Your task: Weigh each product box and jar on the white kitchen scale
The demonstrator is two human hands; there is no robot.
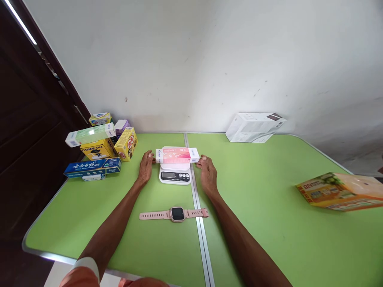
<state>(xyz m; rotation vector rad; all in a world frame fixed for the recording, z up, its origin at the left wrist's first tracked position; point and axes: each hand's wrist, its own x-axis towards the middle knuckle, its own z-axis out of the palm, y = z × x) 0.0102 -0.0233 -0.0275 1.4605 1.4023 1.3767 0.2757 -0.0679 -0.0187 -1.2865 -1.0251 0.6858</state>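
A long pink-and-white carton [176, 155] lies across the platform of a white digital kitchen scale [175, 178], in the middle of the table. My left hand [146, 167] is at the carton's left end, fingers curled in against it. At the opposite end, my right hand [208, 173] has its fingertips on the carton, thumb up. Both hands grip it between them; whether it bears fully on the scale I cannot tell. The scale's display looks dark. Nearer to me, a pink smartwatch [177, 214] lies flat with its strap stretched out.
Several boxes are piled at the left: a pale green carton [91, 134], a yellow box [98, 149], another yellow box [126, 144] and a blue toothpaste box [92, 167]. A white box [254, 127] stands by the wall, an orange-yellow package [341, 191] at right. A metal seam [199, 227] divides the green table.
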